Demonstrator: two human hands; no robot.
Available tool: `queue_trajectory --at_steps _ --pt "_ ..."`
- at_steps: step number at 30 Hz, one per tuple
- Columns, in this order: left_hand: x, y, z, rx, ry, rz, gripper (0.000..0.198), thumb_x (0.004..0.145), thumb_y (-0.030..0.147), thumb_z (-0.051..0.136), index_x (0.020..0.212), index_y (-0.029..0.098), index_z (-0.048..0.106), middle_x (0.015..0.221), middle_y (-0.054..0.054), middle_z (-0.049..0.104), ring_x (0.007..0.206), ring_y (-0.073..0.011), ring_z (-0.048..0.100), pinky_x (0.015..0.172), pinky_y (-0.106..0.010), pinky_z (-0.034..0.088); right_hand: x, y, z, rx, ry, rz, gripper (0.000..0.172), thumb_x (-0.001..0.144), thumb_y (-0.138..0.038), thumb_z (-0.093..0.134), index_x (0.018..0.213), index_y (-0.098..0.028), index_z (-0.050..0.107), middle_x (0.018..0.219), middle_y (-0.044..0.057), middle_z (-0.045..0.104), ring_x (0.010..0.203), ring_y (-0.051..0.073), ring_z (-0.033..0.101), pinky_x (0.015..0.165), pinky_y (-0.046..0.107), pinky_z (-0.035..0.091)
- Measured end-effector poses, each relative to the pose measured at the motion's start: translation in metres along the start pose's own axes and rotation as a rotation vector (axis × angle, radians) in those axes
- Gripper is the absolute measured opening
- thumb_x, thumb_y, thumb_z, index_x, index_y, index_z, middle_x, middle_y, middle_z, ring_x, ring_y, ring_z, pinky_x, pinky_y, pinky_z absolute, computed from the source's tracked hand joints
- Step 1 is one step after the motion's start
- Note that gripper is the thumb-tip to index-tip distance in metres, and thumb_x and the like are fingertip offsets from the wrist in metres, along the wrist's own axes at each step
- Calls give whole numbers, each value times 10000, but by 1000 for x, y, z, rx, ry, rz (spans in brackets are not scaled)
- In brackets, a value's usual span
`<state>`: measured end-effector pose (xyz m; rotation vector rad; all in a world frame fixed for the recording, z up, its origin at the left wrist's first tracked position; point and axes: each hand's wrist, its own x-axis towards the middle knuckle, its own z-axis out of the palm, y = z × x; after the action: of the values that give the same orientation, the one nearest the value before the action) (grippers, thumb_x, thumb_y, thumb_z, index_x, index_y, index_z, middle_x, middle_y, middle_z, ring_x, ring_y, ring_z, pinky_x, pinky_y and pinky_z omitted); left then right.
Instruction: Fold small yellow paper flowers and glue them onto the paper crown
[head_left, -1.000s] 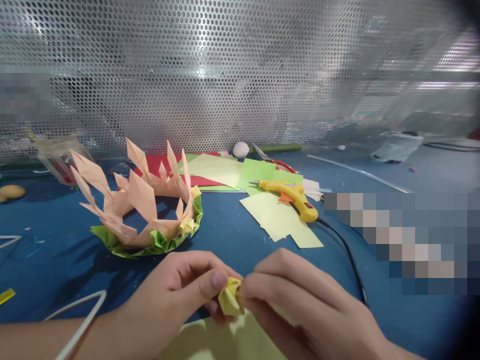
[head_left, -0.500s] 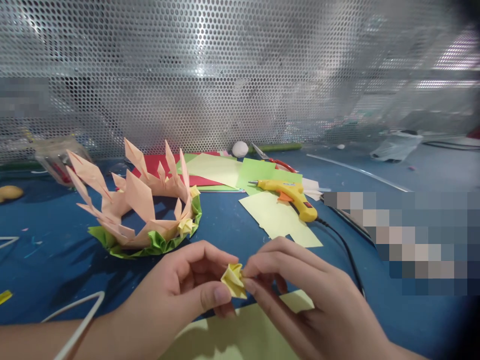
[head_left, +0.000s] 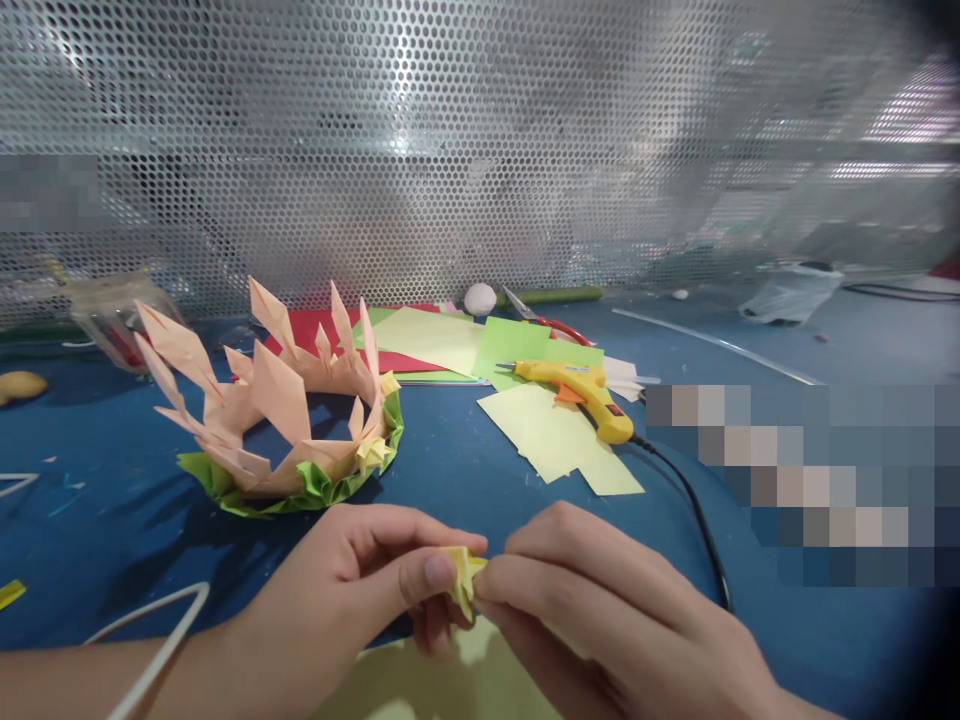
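Both hands meet low in the view over a blue table (head_left: 465, 470). My left hand (head_left: 352, 590) and my right hand (head_left: 600, 610) each pinch a small folded yellow paper piece (head_left: 461, 578) between thumb and fingers. The piece is mostly hidden by the fingertips. Under the hands lies a pale yellow sheet (head_left: 427, 685). Beyond the left hand stands a paper lotus (head_left: 277, 415) with pink pointed petals, a green ruffled base and small yellow pieces on its right rim.
A yellow glue gun (head_left: 581, 392) with a black cord (head_left: 694, 515) lies on yellow and green paper sheets (head_left: 555, 435). Red-handled scissors (head_left: 540, 315), a white ball (head_left: 480, 298) and red paper sit further back. A perforated metal screen (head_left: 450, 140) closes the rear. White wire (head_left: 154, 640) lies at left.
The hands opened the yellow piece up half a second ago, then closed round it again and dropped slightly. The fingers now cover most of it.
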<state>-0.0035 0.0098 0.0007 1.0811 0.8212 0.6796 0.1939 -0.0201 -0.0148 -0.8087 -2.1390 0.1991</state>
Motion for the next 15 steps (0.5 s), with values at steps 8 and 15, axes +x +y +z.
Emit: queue_trajectory --at_steps 8,15 --pt "1 0 2 135 89 23 126 746 296 786 819 199 823 576 32 638 556 -124 556 592 -233 505 3 0 4 34 101 79 202 839 -4 578 843 -188 660 757 0 647 649 101 644 613 167 547" --pt "-6 1 -1 579 108 197 264 847 354 685 1082 312 799 741 14 635 685 -167 572 651 -230 485 6 3 -1 -110 69 14 229 884 -26 517 818 -194 658 693 13 650 578 137 619 534 229 524"
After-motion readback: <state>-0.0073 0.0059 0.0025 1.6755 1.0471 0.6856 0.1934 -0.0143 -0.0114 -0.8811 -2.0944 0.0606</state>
